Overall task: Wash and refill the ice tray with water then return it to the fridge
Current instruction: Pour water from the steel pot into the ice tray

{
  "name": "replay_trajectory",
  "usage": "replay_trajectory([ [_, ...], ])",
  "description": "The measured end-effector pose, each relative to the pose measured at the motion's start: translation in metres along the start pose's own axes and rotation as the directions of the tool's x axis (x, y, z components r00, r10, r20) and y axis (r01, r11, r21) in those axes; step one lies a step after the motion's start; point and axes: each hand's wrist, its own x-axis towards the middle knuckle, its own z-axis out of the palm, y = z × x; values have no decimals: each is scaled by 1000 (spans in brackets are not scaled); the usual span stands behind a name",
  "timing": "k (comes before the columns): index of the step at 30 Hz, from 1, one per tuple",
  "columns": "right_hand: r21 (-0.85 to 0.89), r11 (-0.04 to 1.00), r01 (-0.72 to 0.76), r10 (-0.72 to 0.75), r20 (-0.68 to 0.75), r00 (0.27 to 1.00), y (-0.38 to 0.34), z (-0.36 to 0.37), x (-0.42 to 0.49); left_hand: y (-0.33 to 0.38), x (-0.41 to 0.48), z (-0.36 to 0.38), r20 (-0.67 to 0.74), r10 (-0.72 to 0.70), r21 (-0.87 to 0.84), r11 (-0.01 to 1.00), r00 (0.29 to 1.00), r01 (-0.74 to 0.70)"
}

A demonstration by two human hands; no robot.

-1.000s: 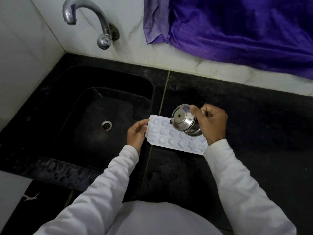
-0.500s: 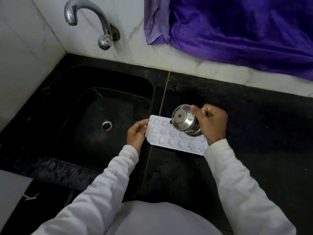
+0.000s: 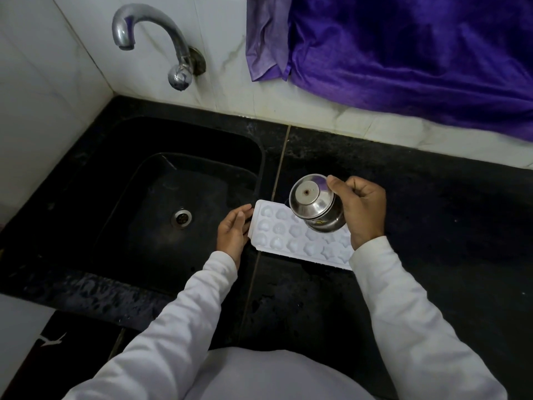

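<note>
Head view.

A: Where is the ice tray (image 3: 288, 243) at this moment?

B: It lies on the black counter (image 3: 432, 226), just beside the sink (image 3: 129, 183). Its left end reaches over the seam in the stone. Its right end is hidden behind the white sleeve.

A: And the left hand (image 3: 233, 229)?

B: It holds the short left end of the tray, with the thumb on the upper edge and the fingers closed against the rim.

A: What does the right hand (image 3: 363, 209) do?

B: Its fingers are curled around a small steel pot (image 3: 313, 203), above the far side of the tray. The pot is tilted strongly: its bottom faces the camera and its mouth points down to the moulds.

A: Anything else?

B: A metal tap (image 3: 161, 33) on the tiled wall above the sink, and a purple cloth (image 3: 403, 53) hanging at the right.
</note>
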Motion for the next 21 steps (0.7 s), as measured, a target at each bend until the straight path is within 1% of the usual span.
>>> replay_trajectory([
  [7,-75,996,42,-38,42,998,2,9,-2,-2,2,-1,3,1,-21,1000,1000,-1],
  [12,-157,982,106,-95,75,993,3,14,-3,-3,3,-2,12,7,-10,1000,1000,-7],
  [18,-206,966,155,-139,91,986,3,18,-5,-4,5,-3,11,5,-18,1000,1000,-5],
  [21,-212,966,150,-133,95,987,3,19,-4,-4,4,-3,9,1,-10,1000,1000,-1],
])
